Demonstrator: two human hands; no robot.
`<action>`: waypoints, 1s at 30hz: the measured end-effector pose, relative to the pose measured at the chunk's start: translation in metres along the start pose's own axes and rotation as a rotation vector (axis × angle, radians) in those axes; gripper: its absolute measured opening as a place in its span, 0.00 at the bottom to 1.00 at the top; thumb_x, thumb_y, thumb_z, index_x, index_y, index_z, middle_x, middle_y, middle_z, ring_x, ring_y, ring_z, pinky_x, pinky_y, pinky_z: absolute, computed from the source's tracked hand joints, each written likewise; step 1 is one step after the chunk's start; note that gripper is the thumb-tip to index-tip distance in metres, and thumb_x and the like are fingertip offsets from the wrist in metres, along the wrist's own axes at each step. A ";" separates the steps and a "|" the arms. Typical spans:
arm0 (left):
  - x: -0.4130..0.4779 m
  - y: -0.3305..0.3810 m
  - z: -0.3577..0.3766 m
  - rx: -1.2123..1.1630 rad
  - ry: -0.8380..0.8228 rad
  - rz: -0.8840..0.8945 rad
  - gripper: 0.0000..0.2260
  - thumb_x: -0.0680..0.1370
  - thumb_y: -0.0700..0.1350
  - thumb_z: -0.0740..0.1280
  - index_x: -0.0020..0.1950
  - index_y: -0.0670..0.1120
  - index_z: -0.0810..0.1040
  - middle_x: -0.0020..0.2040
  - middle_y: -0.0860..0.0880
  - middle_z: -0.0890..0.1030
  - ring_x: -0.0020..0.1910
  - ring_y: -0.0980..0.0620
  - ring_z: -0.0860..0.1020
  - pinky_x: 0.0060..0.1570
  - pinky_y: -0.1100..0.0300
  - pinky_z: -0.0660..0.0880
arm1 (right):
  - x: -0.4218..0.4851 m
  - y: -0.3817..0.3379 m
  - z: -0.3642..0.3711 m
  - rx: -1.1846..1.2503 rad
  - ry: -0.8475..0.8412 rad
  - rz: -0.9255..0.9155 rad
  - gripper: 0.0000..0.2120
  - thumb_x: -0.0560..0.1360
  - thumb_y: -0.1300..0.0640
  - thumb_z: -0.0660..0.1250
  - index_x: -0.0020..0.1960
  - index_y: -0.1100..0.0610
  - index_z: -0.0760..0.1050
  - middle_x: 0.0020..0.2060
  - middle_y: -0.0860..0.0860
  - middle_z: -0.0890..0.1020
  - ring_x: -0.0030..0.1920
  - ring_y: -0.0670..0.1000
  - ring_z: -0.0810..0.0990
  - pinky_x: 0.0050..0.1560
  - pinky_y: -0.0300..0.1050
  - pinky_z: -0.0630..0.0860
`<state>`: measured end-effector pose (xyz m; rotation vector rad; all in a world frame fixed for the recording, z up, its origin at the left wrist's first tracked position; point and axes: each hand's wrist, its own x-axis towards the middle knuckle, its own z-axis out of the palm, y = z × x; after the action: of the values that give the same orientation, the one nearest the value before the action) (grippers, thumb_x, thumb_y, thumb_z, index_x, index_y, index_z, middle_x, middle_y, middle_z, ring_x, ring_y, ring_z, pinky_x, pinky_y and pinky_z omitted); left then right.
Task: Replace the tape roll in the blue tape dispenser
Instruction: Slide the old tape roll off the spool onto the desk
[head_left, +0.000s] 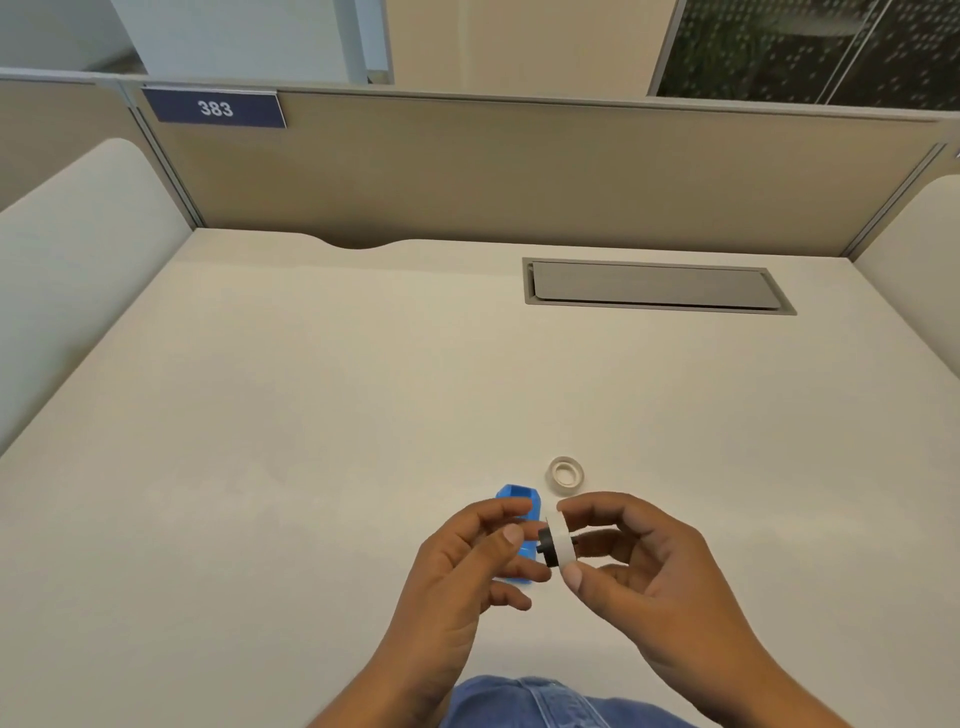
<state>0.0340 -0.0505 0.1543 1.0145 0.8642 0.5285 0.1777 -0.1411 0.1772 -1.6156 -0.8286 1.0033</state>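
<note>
Head view, looking down on a pale desk (311, 415). Right hand (644, 577) pinched on a white tape roll (560, 540) held edge-on above the desk, thumb below the rim and forefinger over the top. Dark hub (545, 544) poking out of the roll's left face, towards the left hand (462, 577). Left hand half-curled with fingers loosely spread, fingertips just beside the hub, contact impossible to tell. Blue tape dispenser (515, 501) resting on the desk directly behind and beneath the left fingers, partly hidden by them. Second tape roll (565, 472) lying flat on the desk just beyond the hands, near the dispenser's far end but apart from it. Grey cable hatch (654, 286) set into the desk far behind. Panel sign reading 383 (215, 108) at upper left.
</note>
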 end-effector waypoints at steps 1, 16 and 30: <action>0.000 0.002 -0.001 0.013 -0.013 0.015 0.07 0.75 0.44 0.70 0.50 0.52 0.84 0.50 0.46 0.86 0.41 0.46 0.83 0.39 0.53 0.76 | 0.000 -0.001 0.000 0.051 -0.012 0.024 0.16 0.69 0.69 0.74 0.48 0.50 0.83 0.45 0.48 0.86 0.43 0.50 0.85 0.37 0.43 0.82; -0.006 0.019 0.000 0.245 -0.040 0.190 0.07 0.71 0.40 0.75 0.46 0.50 0.85 0.43 0.47 0.87 0.41 0.50 0.84 0.42 0.62 0.79 | 0.003 -0.013 0.001 0.217 -0.071 0.109 0.13 0.65 0.61 0.75 0.49 0.53 0.85 0.44 0.54 0.87 0.38 0.53 0.83 0.35 0.39 0.78; -0.011 0.030 0.003 0.008 -0.177 0.016 0.13 0.73 0.46 0.69 0.56 0.52 0.84 0.50 0.45 0.87 0.48 0.45 0.85 0.42 0.63 0.79 | 0.015 -0.020 -0.009 0.028 -0.182 -0.046 0.13 0.73 0.56 0.67 0.55 0.48 0.83 0.47 0.49 0.85 0.40 0.48 0.80 0.41 0.41 0.78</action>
<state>0.0306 -0.0469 0.1859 1.0593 0.7023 0.4413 0.1916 -0.1267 0.1944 -1.4903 -0.9658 1.1365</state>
